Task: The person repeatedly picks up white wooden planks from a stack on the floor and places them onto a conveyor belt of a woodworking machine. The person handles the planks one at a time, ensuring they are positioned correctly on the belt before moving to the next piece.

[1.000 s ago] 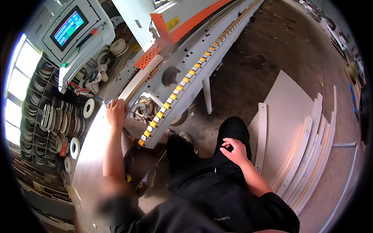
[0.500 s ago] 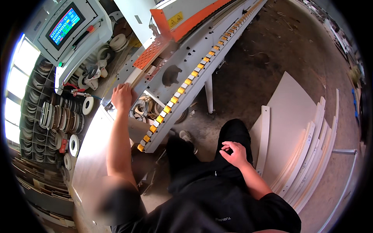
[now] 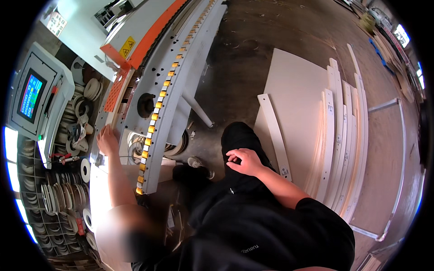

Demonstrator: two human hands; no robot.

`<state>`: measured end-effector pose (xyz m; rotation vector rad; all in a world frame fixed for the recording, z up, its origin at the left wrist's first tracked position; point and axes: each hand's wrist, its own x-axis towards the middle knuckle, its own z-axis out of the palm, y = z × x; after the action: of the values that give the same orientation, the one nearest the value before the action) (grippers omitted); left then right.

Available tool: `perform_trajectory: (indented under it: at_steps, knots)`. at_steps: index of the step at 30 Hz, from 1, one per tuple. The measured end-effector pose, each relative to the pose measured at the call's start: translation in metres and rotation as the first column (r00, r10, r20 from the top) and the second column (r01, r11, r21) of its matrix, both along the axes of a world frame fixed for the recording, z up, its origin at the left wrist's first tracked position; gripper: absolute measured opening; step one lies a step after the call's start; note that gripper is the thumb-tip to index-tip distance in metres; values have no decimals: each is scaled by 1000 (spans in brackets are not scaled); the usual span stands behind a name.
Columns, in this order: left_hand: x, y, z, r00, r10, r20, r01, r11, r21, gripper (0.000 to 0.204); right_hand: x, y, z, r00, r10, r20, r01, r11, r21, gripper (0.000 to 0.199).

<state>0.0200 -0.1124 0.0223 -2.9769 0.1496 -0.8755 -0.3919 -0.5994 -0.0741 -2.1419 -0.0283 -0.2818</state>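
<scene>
My left hand [image 3: 107,140] is stretched out to the end of a narrow pale strip [image 3: 113,116], its fingers bent over it. The strip lies along the bed of a long machine [image 3: 129,101], beside an orange perforated guard [image 3: 116,90]; its far part is hidden. My right hand [image 3: 245,161] is over my right thigh with nothing in it, fingers loosely bent and a little apart.
A roller rail [image 3: 155,116] with yellow wheels runs along the machine. At left are a control screen [image 3: 31,95] and racked edging rolls [image 3: 61,196]. Right of me, a single board strip [image 3: 275,133] and stacked strips [image 3: 327,140] lie by a large panel [image 3: 294,90].
My view has turned to the right, so the machine appears farther left and the stacked strips show more fully. My left hand stays at the strip; my right stays over my thigh.
</scene>
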Motion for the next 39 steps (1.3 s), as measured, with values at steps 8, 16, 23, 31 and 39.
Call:
perform_trajectory:
  at_steps: [8,16,23,31,39]
  knots:
    - [-9,-10,4,994,-83,65,79,995,53,26,-13,-3,4,999,-20,27,19,999,30,30]
    - [20,-47,11,994,80,-72,-89,988,-127,31,-10,4,1,998,31,60,-31,1000,-5,30]
    - [15,-32,8,1000,-7,8,8,999,-38,28,-9,-23,-8,943,-307,127,308,951,17,20]
    - [11,-16,-8,999,-35,17,37,986,-165,36,-49,-127,-98,553,-831,-65,672,491,-555,63]
    - [-2,-7,-12,987,-159,-7,150,943,-296,38,-72,-133,-100,519,-851,-82,795,516,-319,56]
